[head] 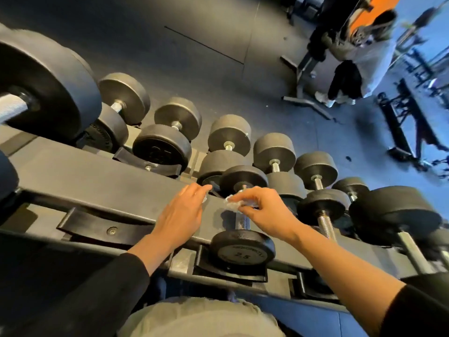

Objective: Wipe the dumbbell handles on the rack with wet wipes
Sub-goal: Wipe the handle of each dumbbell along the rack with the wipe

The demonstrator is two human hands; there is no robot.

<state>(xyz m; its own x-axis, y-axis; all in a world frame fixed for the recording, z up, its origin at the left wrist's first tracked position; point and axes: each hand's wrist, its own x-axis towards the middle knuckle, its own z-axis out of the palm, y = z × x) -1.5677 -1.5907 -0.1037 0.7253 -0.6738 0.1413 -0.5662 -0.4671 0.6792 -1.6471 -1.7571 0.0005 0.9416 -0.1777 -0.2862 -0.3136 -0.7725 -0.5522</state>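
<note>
Nearest us, our right hand pinches the wet wipe over the small dumbbell's handle, left hand flat on the rack; next, we judge, wrap and rub.

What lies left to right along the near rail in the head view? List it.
Empty saddle → left hand → wet wipe → right hand → next dumbbell's handle.

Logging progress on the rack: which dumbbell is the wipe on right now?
The small dumbbell marked 2.5, nearest the camera. The right hand holds the wet wipe on its handle; the other dumbbells are untouched.
</note>
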